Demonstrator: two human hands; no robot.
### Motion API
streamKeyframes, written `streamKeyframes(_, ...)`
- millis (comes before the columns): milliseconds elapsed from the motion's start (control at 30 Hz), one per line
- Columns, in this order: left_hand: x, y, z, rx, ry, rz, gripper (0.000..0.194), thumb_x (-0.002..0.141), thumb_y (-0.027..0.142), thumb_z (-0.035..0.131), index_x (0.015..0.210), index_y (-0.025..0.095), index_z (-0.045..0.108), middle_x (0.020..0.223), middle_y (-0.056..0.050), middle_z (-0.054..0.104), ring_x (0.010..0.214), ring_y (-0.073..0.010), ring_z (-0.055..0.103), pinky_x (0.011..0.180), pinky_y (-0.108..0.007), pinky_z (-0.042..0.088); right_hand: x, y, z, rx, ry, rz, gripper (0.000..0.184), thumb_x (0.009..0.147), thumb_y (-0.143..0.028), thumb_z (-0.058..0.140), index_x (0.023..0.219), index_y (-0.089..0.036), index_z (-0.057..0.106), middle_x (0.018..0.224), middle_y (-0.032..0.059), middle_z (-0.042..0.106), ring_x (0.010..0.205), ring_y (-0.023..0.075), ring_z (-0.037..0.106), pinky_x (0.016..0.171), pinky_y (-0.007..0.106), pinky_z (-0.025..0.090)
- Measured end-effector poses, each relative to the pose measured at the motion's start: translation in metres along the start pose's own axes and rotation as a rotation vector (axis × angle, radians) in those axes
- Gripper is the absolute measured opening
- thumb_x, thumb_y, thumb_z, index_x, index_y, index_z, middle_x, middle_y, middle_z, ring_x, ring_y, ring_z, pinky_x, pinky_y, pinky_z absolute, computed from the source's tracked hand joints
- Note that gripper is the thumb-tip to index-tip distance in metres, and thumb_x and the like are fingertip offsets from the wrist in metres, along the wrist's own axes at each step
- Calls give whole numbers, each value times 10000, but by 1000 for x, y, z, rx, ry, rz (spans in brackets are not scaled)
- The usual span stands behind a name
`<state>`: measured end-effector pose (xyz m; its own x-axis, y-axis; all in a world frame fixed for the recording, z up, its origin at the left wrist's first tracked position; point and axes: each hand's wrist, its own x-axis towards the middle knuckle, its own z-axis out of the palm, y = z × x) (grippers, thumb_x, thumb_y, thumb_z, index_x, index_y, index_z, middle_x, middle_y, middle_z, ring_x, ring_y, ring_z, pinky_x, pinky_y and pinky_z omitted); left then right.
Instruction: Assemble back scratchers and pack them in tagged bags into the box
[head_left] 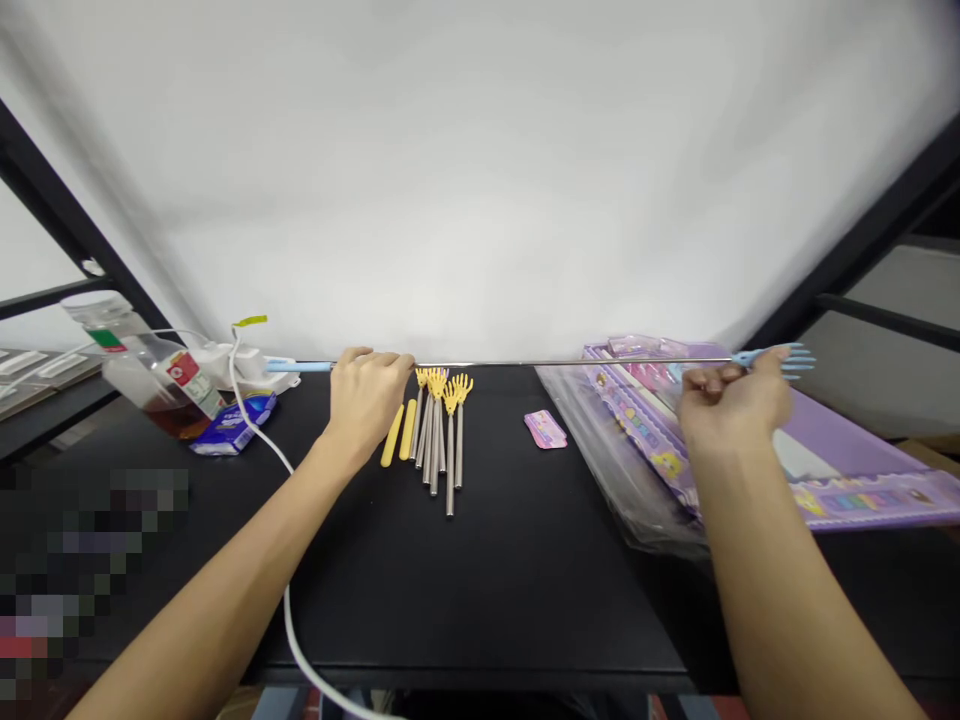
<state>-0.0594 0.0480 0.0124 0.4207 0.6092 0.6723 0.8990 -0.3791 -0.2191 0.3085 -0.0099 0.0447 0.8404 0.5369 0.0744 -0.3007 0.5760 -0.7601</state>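
Note:
A telescopic back scratcher is drawn out long and level above the table, with a light blue handle at the left and a blue claw at the right. My left hand is closed round its metal rod beside the handle. My right hand grips the other end, just at the base of the claw. Below, between my hands, several yellow-clawed back scratchers with metal rods lie in a bunch. Next to them are two loose yellow handles.
A small stack of pink cards lies right of the bunch. Purple printed packaging and clear plastic bags cover the right side. At left are a bottle of brown liquid, a blue packet, a power strip and a white cable.

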Motion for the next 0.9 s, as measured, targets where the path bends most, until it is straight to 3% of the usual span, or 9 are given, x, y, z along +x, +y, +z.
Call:
streamKeyframes(100, -2, 2, 0, -15, 58, 70, 219, 956, 126, 527, 898, 203, 724, 857, -37, 779, 755, -219, 704, 930, -379, 467, -10, 3, 6, 62, 147, -38, 379, 1084, -314, 357, 716, -233, 389, 487, -90, 333, 387, 60, 283, 385, 163, 319)
streamKeyframes(167, -3, 6, -2, -34, 113, 87, 218, 966, 113, 515, 925, 203, 709, 872, -32, 780, 760, -210, 704, 936, -379, 467, -22, 11, 14, 36, 80, -63, 357, 1067, -267, 408, 712, -231, 418, 466, -94, 356, 377, 60, 296, 383, 170, 321)
streamKeyframes(233, -3, 14, -3, -81, 145, 117, 205, 978, 117, 508, 960, 201, 695, 902, -32, 783, 780, -204, 708, 935, -385, 467, -39, 24, 22, -46, -74, -69, 359, 1016, -262, 534, 675, -222, 428, 444, -101, 378, 355, 53, 303, 368, 173, 321)
streamKeyframes(300, -3, 25, -4, -144, 131, 166, 194, 989, 121, 502, 1000, 194, 681, 939, -40, 785, 823, -198, 716, 940, -388, 465, -59, 40, 27, -244, -380, 29, 423, 863, -375, 753, 616, -211, 451, 447, -78, 461, 354, 57, 391, 352, 184, 341)
streamKeyframes(400, -3, 32, -5, -187, 106, 195, 210, 996, 107, 486, 1019, 193, 677, 969, -43, 786, 857, -196, 723, 939, -395, 459, -85, 56, 31, -465, -829, 83, 421, 751, -515, 820, 649, -183, 582, 484, -32, 562, 367, 86, 480, 378, 215, 407)
streamKeyframes(467, -3, 28, -4, -192, 125, 182, 212, 1005, 125, 490, 1042, 206, 683, 996, -35, 787, 880, -194, 726, 950, -403, 448, -91, 58, 32, -494, -935, 89, 426, 729, -532, 831, 673, -163, 624, 529, -6, 610, 405, 99, 537, 417, 221, 447)
streamKeyframes(567, -3, 12, -2, -196, 162, 151, 183, 1014, 203, 527, 1096, 221, 690, 1064, -43, 779, 939, -203, 722, 980, -412, 431, -80, 47, 33, -335, -687, 122, 407, 715, -453, 869, 650, -159, 595, 524, -29, 584, 412, 72, 505, 444, 203, 458)
streamKeyframes(733, -6, -11, 3, -85, 85, 105, 154, 993, 269, 580, 1066, 212, 703, 880, -59, 752, 791, -226, 696, 796, -373, 457, -38, 25, 25, -43, -97, 122, 383, 979, -250, 622, 645, -188, 446, 465, -94, 443, 376, 37, 335, 430, 151, 402)
streamKeyframes(900, -4, -2, -3, -49, 128, 158, 203, 1027, 307, 516, 1082, 210, 686, 810, -50, 696, 675, -191, 617, 675, -326, 421, -29, 25, 19, -27, -26, 90, 382, 1019, -291, 552, 671, -199, 427, 466, -93, 427, 373, 44, 319, 416, 141, 386)
